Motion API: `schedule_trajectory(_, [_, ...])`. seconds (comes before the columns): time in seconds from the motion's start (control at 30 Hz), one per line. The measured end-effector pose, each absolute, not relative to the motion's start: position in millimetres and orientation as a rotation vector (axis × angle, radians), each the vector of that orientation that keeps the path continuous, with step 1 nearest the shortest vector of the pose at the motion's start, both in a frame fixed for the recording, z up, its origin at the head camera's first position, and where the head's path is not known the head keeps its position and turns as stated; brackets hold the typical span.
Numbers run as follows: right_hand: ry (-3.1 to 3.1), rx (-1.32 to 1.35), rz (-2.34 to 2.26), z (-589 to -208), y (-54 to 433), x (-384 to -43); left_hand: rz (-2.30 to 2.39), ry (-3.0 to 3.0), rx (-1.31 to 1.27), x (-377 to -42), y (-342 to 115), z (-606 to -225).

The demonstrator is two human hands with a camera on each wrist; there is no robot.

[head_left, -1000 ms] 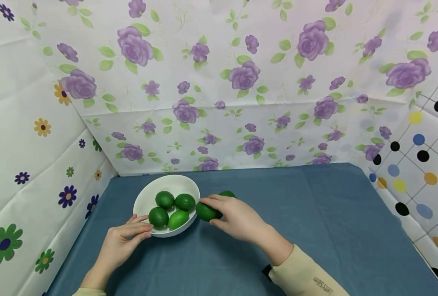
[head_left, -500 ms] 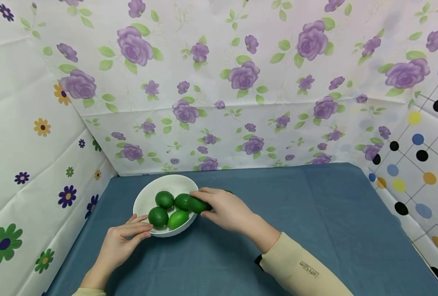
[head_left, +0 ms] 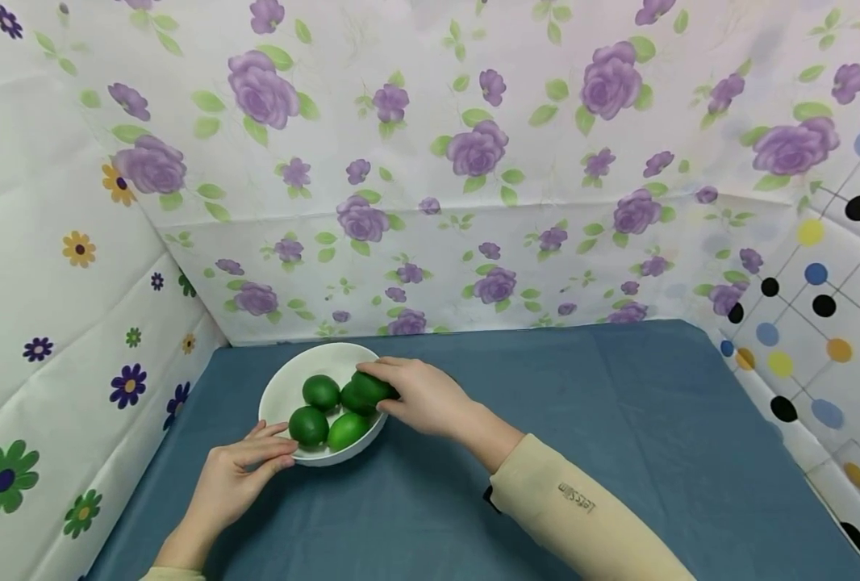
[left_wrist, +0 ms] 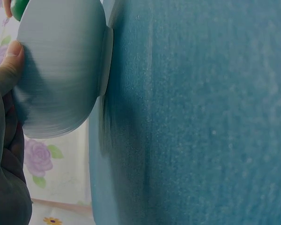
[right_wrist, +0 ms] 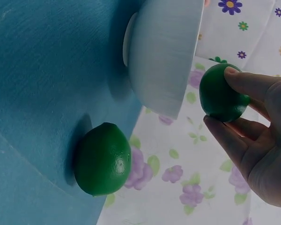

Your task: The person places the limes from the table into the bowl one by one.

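Observation:
A white bowl stands on the blue cloth at the left. Inside it lie several limes, among them a dark green lime and a brighter green lime. My left hand pinches the bowl's near-left rim, thumb against the outer wall. Over the bowl's right side, my right hand holds a dark green lime between thumb and fingertips. It partly covers another lime in the bowl. One more lime rests on the cloth beside the bowl, almost wholly hidden behind my right hand in the head view.
The blue cloth covers the table and stretches off to the right. A curtain with purple roses hangs behind it. Patterned sheets close off the left side and the right side.
My right hand has carried its lime leftward and slightly up, from beside the bowl to over its right side. My left hand has stayed on the rim.

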State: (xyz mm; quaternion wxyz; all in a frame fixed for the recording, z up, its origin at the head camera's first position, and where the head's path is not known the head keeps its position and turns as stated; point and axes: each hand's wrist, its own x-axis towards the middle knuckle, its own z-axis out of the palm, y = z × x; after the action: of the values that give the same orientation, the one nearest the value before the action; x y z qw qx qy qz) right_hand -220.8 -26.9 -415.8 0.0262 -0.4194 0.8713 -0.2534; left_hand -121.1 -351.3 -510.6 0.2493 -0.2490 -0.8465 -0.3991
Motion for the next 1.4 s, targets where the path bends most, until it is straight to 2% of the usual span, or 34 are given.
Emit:
schedule_trajectory(0.63, [2.718, -1.206, -0.772, -413, -43, -242, -1.072, -2.371, -0.652, -120, -352, -506])
schedule_trajectory(1.4, [2.746, -1.223, -0.502, -422, -72, -258, -1.055, -2.373, -0.648, -119, -353, -505])
